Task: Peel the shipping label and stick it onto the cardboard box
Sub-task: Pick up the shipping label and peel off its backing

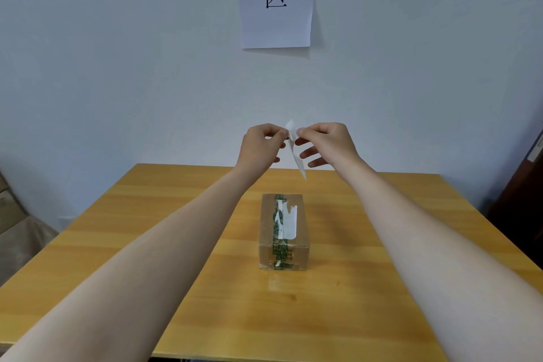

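The scene is lit evenly by soft, diffuse light, and no harsh shadows are cast. A faint shadow is seen under the lower edge of the paper sign (276,0) on the wall (117,53). A pale sheen is reflected from the wooden table (338,317) just in front of the cardboard box (283,232), and glare is caught on its tape. Edges are bent by wide-angle distortion. The picture is slightly soft throughout, and fine print is left unreadable.

We observe the left hand (260,145) and right hand (324,142) pinching a white shipping label (296,153) aloft, above the taped cardboard box (283,231) on the wooden table (147,229).
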